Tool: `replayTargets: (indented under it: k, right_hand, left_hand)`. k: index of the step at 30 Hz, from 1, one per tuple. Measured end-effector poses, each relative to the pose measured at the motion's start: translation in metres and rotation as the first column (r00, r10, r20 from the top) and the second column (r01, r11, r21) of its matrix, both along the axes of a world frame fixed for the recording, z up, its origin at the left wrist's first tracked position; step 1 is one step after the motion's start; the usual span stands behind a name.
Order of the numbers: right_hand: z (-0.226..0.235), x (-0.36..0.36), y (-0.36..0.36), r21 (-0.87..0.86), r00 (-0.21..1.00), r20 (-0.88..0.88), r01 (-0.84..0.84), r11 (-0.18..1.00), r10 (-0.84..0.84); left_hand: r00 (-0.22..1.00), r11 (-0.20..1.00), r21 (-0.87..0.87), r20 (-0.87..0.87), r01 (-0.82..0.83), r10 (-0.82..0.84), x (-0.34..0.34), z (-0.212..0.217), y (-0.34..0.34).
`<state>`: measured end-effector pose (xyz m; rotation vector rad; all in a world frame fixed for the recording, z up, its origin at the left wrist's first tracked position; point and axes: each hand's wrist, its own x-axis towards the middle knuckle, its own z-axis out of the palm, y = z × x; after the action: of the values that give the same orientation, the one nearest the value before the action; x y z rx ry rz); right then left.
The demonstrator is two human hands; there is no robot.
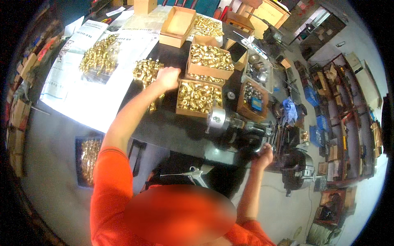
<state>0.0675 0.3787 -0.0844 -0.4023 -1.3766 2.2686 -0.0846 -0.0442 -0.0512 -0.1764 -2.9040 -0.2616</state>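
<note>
My left hand [169,78] is closed, its knuckles up, between a loose heap of brass fittings [145,72] and an open cardboard box [192,112] full of brass fittings. Whatever its fingers hold is hidden. Just right of that box, a small bench machine with a silver round chuck [216,119] lies across the table. My right hand [264,156] has its fingers curled at the machine's right end, by the table's near edge. What these fingers grip there is too small to make out. Behind the near box, another carton [210,73] heaped with brass fittings rests on a lower one.
Brass pieces [98,55] lie on newspaper [88,30] at the left. An empty carton [177,24] stands farther back. Right of the cartons are a clear bin of metal parts [269,82] and a box with a blue item [257,103]. An air blow gun [195,174] hangs near my body.
</note>
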Motion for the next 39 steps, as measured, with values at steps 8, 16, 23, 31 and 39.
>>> replayTargets:
  k: [8,16,23,31,39]
  right_hand:
    - [-0.004,0.002,0.001,-0.063,1.000,-0.003,0.020,0.998,-0.021]
    - [-0.001,0.001,0.002,-0.023,1.000,-0.025,0.003,1.000,-0.003]
    - [0.018,0.011,0.000,0.036,0.998,-0.014,-0.058,0.998,0.058]
    - [0.074,0.028,0.000,0.195,0.982,-0.079,-0.153,0.969,0.171]
    - [0.081,0.018,-0.003,0.176,0.997,0.010,-0.075,0.982,0.074]
  left_hand:
    - [0.959,0.023,0.997,-0.058,0.067,-0.276,0.072,0.029,-0.001]
    - [0.852,-0.066,0.978,-0.205,0.198,-0.482,0.151,0.060,0.072]
    - [0.848,-0.030,0.992,-0.117,0.119,-0.516,0.145,0.064,0.072]
    - [0.836,0.037,0.993,-0.074,0.112,-0.544,0.141,0.072,0.068]
    - [0.810,0.016,0.983,-0.143,0.184,-0.569,0.136,0.067,0.067]
